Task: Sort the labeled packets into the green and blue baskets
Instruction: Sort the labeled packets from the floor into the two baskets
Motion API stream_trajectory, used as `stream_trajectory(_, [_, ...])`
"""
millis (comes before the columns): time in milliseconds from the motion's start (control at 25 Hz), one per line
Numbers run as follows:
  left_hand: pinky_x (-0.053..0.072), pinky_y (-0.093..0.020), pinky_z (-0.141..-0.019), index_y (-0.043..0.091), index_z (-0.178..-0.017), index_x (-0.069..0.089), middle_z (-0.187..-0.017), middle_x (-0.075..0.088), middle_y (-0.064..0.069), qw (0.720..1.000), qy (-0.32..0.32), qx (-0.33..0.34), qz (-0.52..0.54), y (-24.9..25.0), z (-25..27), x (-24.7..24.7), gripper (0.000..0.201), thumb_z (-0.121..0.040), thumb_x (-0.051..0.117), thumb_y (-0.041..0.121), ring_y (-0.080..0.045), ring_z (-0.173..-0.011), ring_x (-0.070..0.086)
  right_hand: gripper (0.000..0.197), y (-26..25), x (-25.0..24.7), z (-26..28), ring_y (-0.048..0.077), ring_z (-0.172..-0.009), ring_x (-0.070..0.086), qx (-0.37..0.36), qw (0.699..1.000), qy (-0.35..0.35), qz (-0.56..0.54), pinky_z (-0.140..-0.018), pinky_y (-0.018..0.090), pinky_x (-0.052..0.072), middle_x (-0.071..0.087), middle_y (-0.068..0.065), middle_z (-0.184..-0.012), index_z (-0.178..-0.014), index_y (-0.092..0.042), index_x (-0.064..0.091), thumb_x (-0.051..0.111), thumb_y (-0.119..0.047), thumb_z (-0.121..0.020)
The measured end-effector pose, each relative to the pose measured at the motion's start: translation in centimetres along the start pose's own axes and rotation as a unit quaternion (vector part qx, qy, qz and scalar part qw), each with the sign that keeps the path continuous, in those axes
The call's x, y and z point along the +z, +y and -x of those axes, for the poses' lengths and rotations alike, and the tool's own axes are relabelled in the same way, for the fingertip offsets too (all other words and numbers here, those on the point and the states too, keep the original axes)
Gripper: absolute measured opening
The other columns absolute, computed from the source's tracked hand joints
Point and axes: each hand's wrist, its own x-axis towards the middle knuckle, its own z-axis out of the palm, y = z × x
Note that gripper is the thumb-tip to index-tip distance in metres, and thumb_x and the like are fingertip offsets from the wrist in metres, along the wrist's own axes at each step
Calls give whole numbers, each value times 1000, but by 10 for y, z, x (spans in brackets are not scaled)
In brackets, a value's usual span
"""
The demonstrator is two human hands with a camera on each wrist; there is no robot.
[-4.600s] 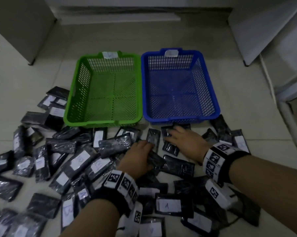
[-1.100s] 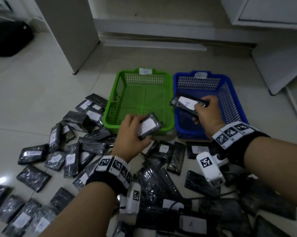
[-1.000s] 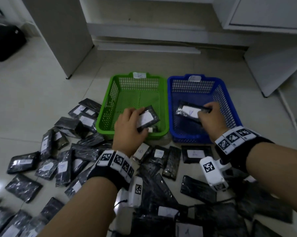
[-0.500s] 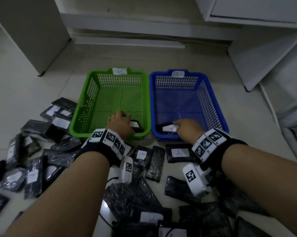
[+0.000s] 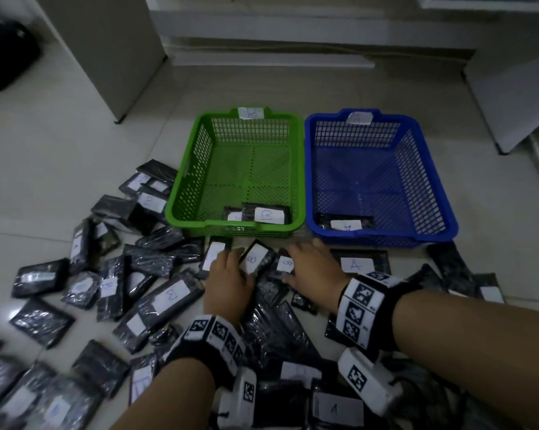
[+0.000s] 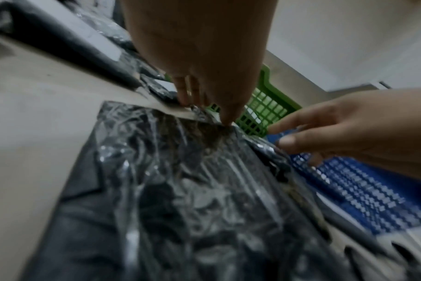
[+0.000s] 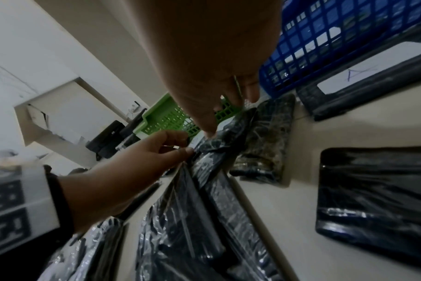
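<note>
The green basket (image 5: 184,187), tagged B, holds two black packets (image 5: 266,215) at its near edge. The blue basket (image 5: 429,181), tagged A, holds one packet (image 5: 345,224) marked A. Just in front of them, my left hand (image 5: 232,259) pinches the edge of a black packet marked B (image 5: 255,259) between thumb and fingers, as the left wrist view also shows around my left hand (image 6: 204,112). My right hand (image 5: 302,259) lies with spread fingers over a small packet marked B (image 5: 285,263). It holds nothing.
Several black labelled packets (image 5: 168,296) litter the tiled floor to the left, under my arms and to the right, one marked A (image 5: 356,263). A grey cabinet (image 5: 106,51) and a black bag (image 5: 4,57) stand back left, white furniture (image 5: 516,97) at right.
Both hands have let go of their packets inside the baskets and drawn back to the pile on the floor. The left hand has taken a new packet by its edge.
</note>
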Motion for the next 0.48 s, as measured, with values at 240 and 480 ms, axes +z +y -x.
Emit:
stream_trajectory(240, [43,-25,-87,21,-117,59,-112,53,-6,994,-51,-13,93,-4,-8,-14,42,-77,71,18,-23,-103,58,57,-9,-11,10,26,-109,50,-2,996,29,-87,-89,41,48,42,5,-127,-121,-20,41,76,-24,-76])
stream_trajectory(480, [51,-23,-65,18,-101,67,-95,66,-11,929,-239,-66,275,-25,-40,-102,21,-84,61,8,-14,-72,62,36,-32,-56,9,-2,-93,53,-117,931,146,-315,-81,8,43,51,-10,-106,-107,-27,58,62,-7,-76])
